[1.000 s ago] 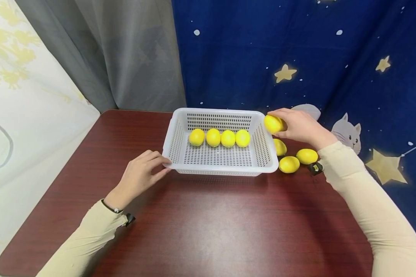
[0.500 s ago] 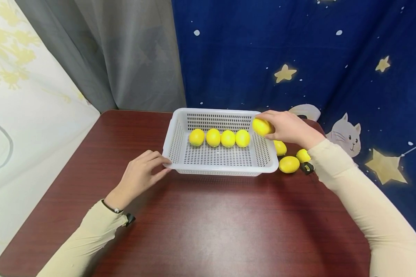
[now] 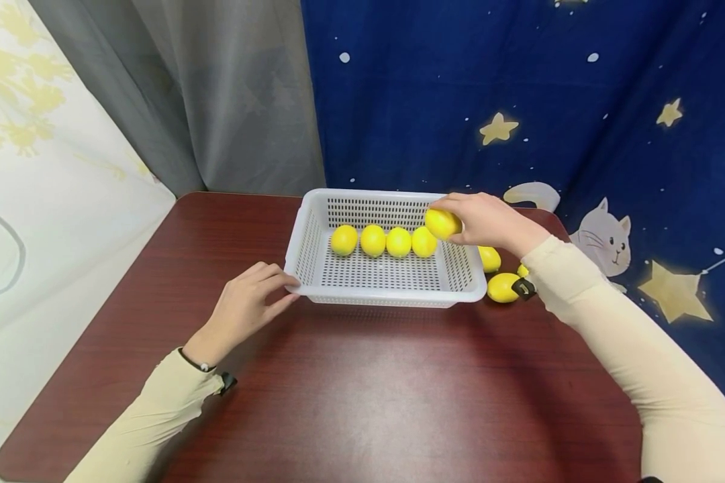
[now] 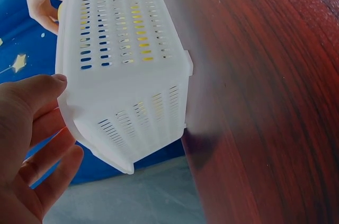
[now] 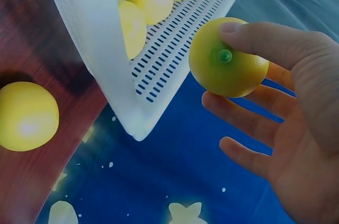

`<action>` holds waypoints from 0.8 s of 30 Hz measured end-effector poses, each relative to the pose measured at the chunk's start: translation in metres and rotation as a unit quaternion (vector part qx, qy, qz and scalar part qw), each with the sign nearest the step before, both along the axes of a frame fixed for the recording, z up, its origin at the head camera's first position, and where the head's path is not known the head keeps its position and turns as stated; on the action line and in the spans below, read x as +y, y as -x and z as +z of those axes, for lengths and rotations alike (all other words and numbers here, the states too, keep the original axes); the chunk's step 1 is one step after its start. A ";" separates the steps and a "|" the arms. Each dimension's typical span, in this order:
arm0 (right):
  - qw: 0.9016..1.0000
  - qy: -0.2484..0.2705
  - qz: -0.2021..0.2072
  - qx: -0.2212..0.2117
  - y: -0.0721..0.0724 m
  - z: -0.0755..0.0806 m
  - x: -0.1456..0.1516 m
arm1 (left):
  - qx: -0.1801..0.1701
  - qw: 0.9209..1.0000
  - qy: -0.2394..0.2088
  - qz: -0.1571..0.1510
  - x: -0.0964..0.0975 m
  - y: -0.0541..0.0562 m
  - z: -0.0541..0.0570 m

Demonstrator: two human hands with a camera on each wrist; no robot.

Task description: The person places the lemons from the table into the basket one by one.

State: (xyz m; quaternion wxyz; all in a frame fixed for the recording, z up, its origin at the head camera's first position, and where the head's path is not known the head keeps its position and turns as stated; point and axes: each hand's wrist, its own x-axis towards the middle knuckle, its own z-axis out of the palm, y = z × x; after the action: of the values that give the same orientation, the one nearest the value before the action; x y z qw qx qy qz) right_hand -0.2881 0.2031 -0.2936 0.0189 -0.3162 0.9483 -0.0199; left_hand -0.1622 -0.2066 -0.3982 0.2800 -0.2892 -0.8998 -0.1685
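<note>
A white plastic basket (image 3: 374, 295) with slotted walls stands on the table, with a row of several yellow lemons (image 3: 372, 240) on its floor. At its near left corner my left hand (image 3: 248, 302) pinches the rim; the left wrist view shows the thumb (image 4: 50, 86) on the outside of it. My right hand (image 3: 489, 218) grips another lemon (image 3: 442, 224) above the basket's right end. In the right wrist view, thumb and fingers hold that lemon (image 5: 228, 60), its green stem end facing the camera.
More lemons (image 3: 503, 288) lie on the dark red wooden table (image 3: 362, 382) just right of the basket, partly hidden by the right wrist. Behind the table hang a grey curtain (image 3: 242, 100) and a blue star-patterned one (image 3: 411, 100).
My right hand has carried its lemon leftward, from beside the basket's right rim to over the inside. The left hand and the basket have stayed put.
</note>
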 end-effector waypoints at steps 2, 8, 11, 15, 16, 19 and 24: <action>1.000 0.000 0.000 -0.004 0.000 0.001 -0.002 | -0.003 1.000 0.001 0.002 0.000 0.000 0.000; 1.000 0.008 0.006 -0.009 0.002 0.000 -0.009 | 0.006 1.000 -0.002 -0.001 0.000 0.000 0.000; 1.000 0.017 0.015 -0.003 0.004 0.000 -0.012 | 0.012 1.000 -0.003 -0.003 0.000 0.001 -0.001; 0.999 0.037 0.025 0.007 0.006 -0.001 -0.016 | 0.017 1.000 -0.005 -0.005 0.000 0.001 -0.002; 0.999 0.041 0.028 0.008 0.006 -0.001 -0.017 | 0.017 1.000 -0.005 -0.005 0.000 0.001 -0.002; 0.998 0.053 0.036 0.011 0.008 0.000 -0.021 | 0.013 1.000 -0.006 -0.004 0.000 0.001 -0.003; 0.997 0.063 0.043 0.011 0.010 0.001 -0.028 | 0.007 1.000 -0.007 -0.002 0.000 0.001 -0.003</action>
State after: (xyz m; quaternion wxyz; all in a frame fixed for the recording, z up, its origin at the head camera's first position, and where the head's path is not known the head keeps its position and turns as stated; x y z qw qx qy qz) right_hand -0.2978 0.1747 -0.2927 -0.0110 -0.3575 0.9309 -0.0747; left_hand -0.1631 -0.2070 -0.4011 0.2879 -0.2903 -0.8960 -0.1733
